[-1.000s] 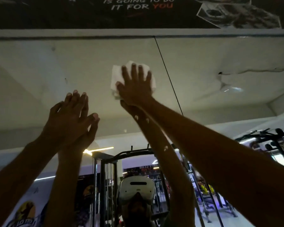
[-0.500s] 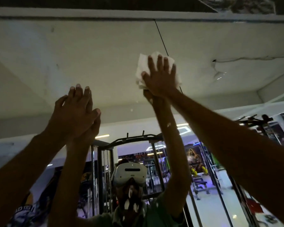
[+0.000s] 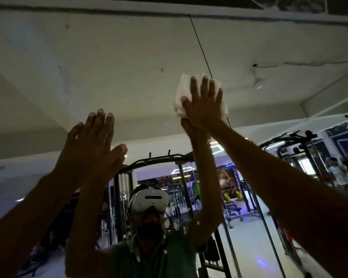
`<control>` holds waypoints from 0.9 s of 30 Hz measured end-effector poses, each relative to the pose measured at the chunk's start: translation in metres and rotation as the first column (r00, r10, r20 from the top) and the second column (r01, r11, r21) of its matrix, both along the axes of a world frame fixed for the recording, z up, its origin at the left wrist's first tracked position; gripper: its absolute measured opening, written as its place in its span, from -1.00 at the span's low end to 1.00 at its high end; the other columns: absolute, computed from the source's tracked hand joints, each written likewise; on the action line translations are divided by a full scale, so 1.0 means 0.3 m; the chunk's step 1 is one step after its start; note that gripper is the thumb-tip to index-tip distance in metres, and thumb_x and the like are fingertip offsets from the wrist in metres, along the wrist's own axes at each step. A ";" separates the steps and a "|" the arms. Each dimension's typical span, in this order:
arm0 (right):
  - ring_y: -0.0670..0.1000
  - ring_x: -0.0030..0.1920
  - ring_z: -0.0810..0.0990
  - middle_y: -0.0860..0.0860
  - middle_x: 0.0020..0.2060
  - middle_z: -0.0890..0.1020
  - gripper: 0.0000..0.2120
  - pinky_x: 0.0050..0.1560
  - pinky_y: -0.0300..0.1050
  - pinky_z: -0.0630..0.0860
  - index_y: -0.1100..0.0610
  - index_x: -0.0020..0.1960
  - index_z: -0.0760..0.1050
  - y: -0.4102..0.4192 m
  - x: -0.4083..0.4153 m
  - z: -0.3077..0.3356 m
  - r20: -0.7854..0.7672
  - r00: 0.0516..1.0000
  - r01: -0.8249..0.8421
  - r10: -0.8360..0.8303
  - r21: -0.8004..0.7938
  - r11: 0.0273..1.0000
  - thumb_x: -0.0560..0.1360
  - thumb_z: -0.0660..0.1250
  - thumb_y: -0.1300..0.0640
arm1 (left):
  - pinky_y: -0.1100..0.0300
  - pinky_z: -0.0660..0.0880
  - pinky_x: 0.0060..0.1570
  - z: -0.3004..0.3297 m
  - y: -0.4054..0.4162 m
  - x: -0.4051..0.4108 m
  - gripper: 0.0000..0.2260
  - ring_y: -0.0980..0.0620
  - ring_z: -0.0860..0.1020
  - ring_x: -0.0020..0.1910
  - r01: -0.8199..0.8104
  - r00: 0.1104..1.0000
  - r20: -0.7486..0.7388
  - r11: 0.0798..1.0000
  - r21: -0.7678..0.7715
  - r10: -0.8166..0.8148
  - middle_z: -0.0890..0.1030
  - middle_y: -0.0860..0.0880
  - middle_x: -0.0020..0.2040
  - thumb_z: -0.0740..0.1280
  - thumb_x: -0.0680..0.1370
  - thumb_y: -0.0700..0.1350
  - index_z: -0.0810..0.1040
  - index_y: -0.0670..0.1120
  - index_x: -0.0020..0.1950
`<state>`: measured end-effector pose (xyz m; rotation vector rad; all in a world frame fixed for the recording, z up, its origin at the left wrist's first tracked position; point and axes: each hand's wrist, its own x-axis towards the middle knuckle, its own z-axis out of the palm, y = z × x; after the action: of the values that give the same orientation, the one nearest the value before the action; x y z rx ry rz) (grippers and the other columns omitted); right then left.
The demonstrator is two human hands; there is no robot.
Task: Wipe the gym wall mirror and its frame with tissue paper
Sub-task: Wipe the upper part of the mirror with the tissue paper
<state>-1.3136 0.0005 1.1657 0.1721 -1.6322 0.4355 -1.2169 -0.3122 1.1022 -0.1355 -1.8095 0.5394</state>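
Tissue paper [image 3: 182, 93] slid right across mirror [image 3: 109, 67], right hand [image 3: 204, 103] flat on it, left hand [image 3: 90, 145] open, panel seam [image 3: 201, 45] behind

Both arms reach up and forward, bare to the edge of the view. The right hand [image 3: 204, 106] is raised higher, its palm turned away and its fingers [image 3: 205, 85] straight and slightly spread, pressing flat on a white tissue [image 3: 182, 93]. The left hand [image 3: 90, 145] is lower and well apart from it, open, fingers straight and close together, thumb out to the side, holding nothing
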 end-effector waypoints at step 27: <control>0.18 0.69 -0.17 0.19 0.69 -0.12 -0.31 0.66 0.25 -0.12 0.10 0.72 -0.13 0.167 -0.059 -0.427 -0.063 0.992 -0.082 0.106 0.307 0.948 0.69 -0.16 -0.22 | -0.31 0.11 0.51 -0.136 0.067 -0.002 -0.35 -0.26 0.07 0.65 0.017 0.999 -0.042 0.997 -0.071 -0.020 0.08 -0.24 0.67 -0.13 0.69 0.17 0.08 -0.19 0.68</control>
<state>-1.3314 0.0505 1.0375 0.4947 -1.6102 0.2437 -1.2177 -0.2922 1.0614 -0.1876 -1.7473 0.5890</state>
